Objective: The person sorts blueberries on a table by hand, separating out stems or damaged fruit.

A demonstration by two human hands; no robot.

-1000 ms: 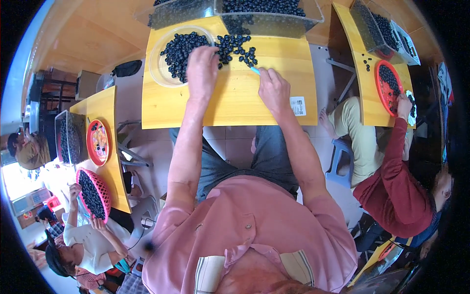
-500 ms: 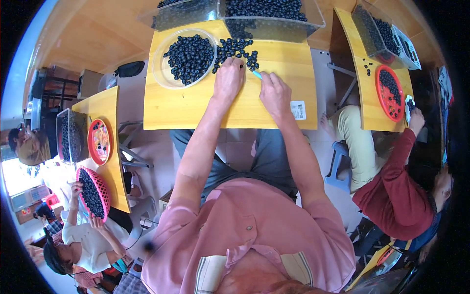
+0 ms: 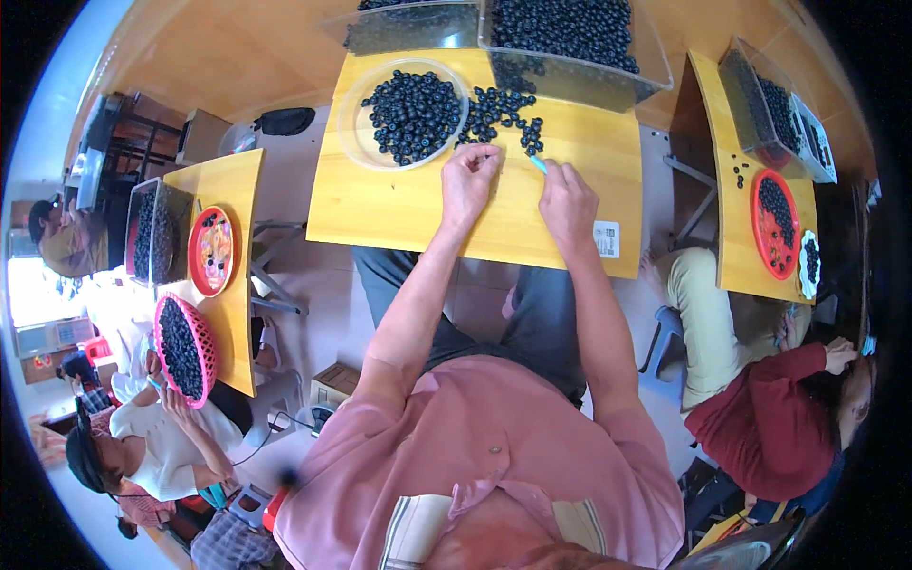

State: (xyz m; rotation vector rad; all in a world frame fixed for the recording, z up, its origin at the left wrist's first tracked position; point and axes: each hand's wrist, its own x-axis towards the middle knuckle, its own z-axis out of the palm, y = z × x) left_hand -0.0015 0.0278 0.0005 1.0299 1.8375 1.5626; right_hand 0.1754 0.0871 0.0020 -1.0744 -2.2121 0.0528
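My left hand (image 3: 470, 182) is raised a little over the yellow table, its fingertips pinched together; whatever is in them is too small to make out. To its right, my right hand (image 3: 569, 207) is closed round a slim light-blue pen-like tool (image 3: 539, 164), its tip pointing up and left. Just beyond both hands lies a loose scatter of small dark-blue, blueberry-like balls (image 3: 494, 106). A round clear tub (image 3: 348, 133) left of the scatter holds a heap of the same balls (image 3: 413, 114).
Large clear bins (image 3: 579, 80) of dark balls stand at the table's far edge. A white label (image 3: 606, 239) lies at the right of the yellow table (image 3: 380, 214). People sit at side tables, with a pink basket (image 3: 204, 347) left and a red tray (image 3: 759, 217) right.
The view has shifted, so the table sits further right and tilted. My left hand has drawn slightly back from the loose balls. My right hand keeps hold of the light-blue tool.
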